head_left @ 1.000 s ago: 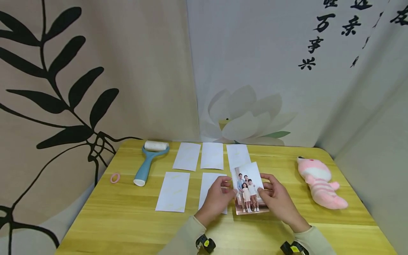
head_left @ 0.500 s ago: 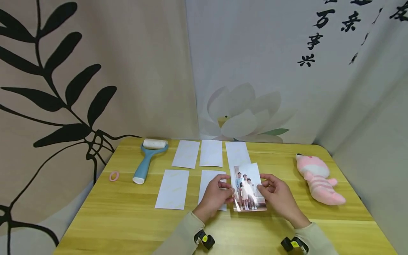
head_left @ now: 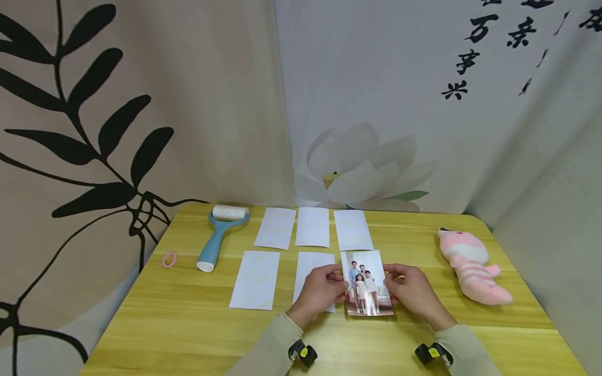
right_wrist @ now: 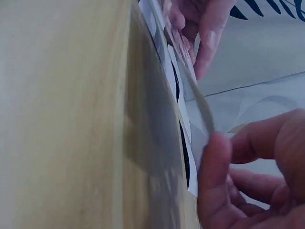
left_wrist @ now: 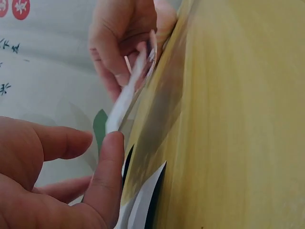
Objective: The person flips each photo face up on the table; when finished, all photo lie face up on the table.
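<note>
A glossy photo print [head_left: 368, 284] of a family group is held upright-oriented between both hands, a little above the table in the wrist views. My left hand [head_left: 320, 290] grips its left edge, with the thumb [left_wrist: 110, 157] against it. On the opposite edge my right hand [head_left: 414, 292] pinches it between thumb [right_wrist: 215, 167] and fingers. Its edge looks thick in the right wrist view; I cannot tell whether several prints lie together. Below the left hand, a white card [head_left: 312, 263] is partly covered. Another white card [head_left: 354, 231] lies just beyond the photo.
More white cards [head_left: 254, 281] lie face-up in two rows on the wooden table [head_left: 188, 329]. A blue-handled lint roller [head_left: 213, 245] and a pink ring [head_left: 169, 259] are at the left. On the right lies a pink plush toy [head_left: 472, 269]. A printed curtain hangs behind.
The photo has tilted slightly and come down nearer the table, uncovering the lower edge of the back-right card. Both hands lowered slightly with it. The cards and other objects stay put.
</note>
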Demonstrator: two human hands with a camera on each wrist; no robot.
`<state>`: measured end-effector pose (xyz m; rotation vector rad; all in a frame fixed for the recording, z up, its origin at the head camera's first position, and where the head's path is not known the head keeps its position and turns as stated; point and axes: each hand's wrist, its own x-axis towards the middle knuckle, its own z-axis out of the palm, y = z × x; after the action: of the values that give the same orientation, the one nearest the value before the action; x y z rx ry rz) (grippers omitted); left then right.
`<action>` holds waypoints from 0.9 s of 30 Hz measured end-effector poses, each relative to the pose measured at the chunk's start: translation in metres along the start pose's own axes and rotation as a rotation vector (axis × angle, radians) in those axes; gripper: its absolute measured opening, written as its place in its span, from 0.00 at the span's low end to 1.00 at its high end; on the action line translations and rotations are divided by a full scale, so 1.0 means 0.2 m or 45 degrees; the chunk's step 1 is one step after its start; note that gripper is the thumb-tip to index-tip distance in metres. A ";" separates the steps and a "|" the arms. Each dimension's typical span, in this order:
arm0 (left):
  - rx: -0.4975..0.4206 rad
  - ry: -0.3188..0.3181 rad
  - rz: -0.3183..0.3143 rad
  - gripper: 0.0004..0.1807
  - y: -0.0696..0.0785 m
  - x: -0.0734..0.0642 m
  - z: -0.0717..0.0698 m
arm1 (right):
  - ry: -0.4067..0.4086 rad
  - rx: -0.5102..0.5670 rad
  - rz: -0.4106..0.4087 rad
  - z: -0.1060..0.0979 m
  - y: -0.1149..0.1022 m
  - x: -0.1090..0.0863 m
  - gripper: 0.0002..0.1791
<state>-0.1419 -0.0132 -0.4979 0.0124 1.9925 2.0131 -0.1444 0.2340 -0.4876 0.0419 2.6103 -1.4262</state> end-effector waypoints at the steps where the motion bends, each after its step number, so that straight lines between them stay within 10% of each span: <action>1: 0.012 -0.002 -0.005 0.29 0.00 0.00 0.00 | -0.007 -0.013 0.006 0.00 0.00 0.00 0.23; 27: 0.125 -0.037 -0.010 0.27 0.01 -0.01 -0.03 | 0.043 -0.180 0.006 -0.01 0.02 0.01 0.22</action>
<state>-0.1414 -0.0199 -0.4966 0.0552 2.0682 1.8971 -0.1453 0.2370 -0.4896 0.0542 2.7288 -1.2464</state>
